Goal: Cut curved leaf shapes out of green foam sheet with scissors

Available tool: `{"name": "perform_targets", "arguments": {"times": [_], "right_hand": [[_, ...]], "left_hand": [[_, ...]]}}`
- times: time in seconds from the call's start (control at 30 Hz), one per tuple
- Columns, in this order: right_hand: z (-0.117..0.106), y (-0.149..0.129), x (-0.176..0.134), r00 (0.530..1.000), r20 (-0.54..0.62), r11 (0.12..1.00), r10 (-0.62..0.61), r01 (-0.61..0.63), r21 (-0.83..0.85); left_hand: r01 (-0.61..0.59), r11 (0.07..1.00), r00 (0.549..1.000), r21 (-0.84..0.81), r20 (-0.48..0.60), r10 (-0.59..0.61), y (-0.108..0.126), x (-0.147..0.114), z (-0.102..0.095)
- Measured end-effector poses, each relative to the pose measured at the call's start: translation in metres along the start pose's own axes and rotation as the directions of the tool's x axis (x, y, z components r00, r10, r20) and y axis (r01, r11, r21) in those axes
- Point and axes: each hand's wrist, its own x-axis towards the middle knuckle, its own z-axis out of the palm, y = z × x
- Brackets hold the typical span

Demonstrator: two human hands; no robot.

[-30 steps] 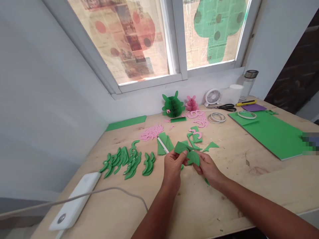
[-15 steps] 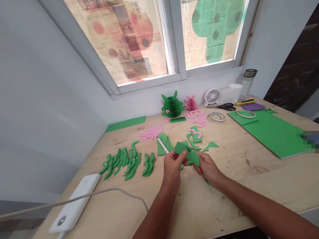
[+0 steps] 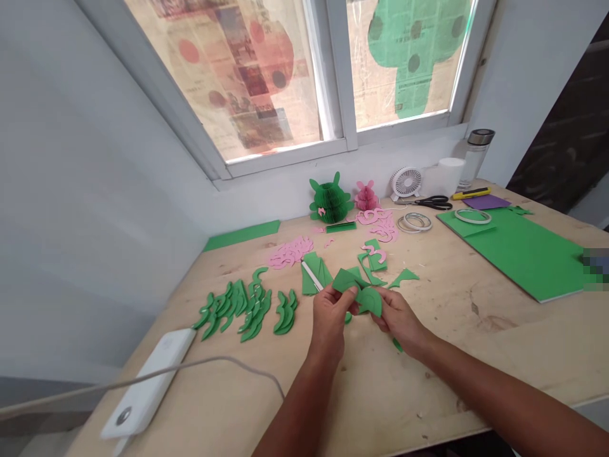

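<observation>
Between my two hands is a piece of green paper (image 3: 368, 299) with curved outlines marked or cut on it. My left hand (image 3: 333, 308) pinches its left part, thumb on top. The right edge is gripped by my right hand (image 3: 397, 317), whose fingertips are partly hidden behind the paper. Just left of my left hand, a white pen-like tool (image 3: 311, 275) lies on a green paper sheet (image 3: 323, 270). Curved green paper pieces (image 3: 285, 312) sit in stacks further left. Pink curved cutouts (image 3: 375, 254) and green scraps (image 3: 403, 277) lie beyond my hands.
Across the back stand a green paper figure (image 3: 332, 202), a pink one (image 3: 366, 197), a small fan (image 3: 406, 183) and a glass bottle (image 3: 476, 162). Scissors (image 3: 435, 202), tape rolls (image 3: 415, 222) and a green board (image 3: 528, 260) are at right. A white power bank (image 3: 150, 384) with a cable lies left.
The view has shifted very slightly. Both hands keep hold of the green paper in nearly the same place, and the right part of the paper is turned a little.
</observation>
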Motion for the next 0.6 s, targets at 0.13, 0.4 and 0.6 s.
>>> {"name": "perform_targets", "arguments": {"times": [0.13,0.4,0.6], "right_hand": [[0.0000,0.0013,0.0010,1.000,-0.018,1.000,0.010,-0.010,-0.005],[0.0003,0.0019,0.0014,0.999,-0.027,1.000,0.021,-0.021,-0.016],[-0.0012,0.0039,0.0018,1.000,-0.003,1.000,-0.001,0.001,-0.022]], "left_hand": [[0.012,1.000,1.000,0.018,-0.007,-0.012,0.0012,0.0007,-0.0010],[0.022,0.999,1.000,0.040,-0.021,-0.021,0.0022,0.0024,-0.0025],[0.015,0.999,1.000,0.034,-0.015,-0.014,0.0031,0.0034,-0.0039]]}}
